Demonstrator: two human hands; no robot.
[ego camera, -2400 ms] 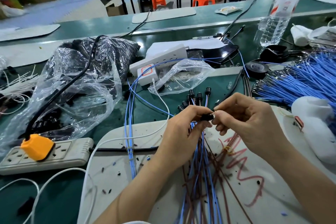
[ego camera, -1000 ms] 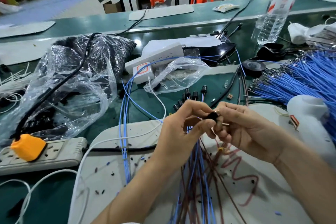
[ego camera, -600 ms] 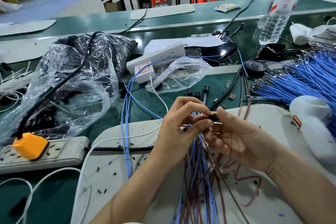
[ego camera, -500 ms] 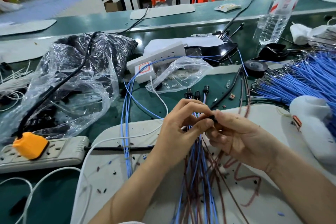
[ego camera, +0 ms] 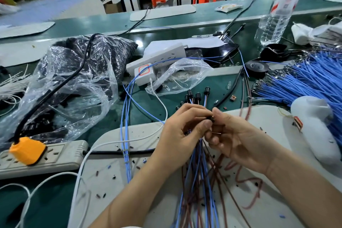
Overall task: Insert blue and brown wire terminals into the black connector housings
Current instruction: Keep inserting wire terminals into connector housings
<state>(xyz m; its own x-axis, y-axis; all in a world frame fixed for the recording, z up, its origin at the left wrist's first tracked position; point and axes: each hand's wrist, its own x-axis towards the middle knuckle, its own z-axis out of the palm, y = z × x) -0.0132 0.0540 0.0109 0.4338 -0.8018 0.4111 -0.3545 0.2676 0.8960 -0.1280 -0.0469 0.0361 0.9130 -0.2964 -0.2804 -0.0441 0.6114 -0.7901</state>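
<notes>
My left hand (ego camera: 182, 131) pinches a small black connector housing (ego camera: 211, 118) between thumb and fingers, and a bunch of blue and brown wires (ego camera: 200, 176) hangs down from under it. My right hand (ego camera: 235, 139) meets it from the right, its fingertips pinched on the same housing, with a thin metal terminal showing by its fingers. Several finished black housings (ego camera: 198, 95) on wire ends stick up just behind my hands. A large fan of loose blue wires (ego camera: 311, 81) lies at the right.
A clear bag of black parts (ego camera: 74, 79) sits at the left. A white power strip with an orange plug (ego camera: 27, 151) is at the front left. A white glue gun (ego camera: 314, 126), black tape roll (ego camera: 256, 66) and water bottle (ego camera: 277, 15) stand at the right.
Both hands have stayed together on the housing. The right hand's fingers have shifted on it from below to a pinch at its right side.
</notes>
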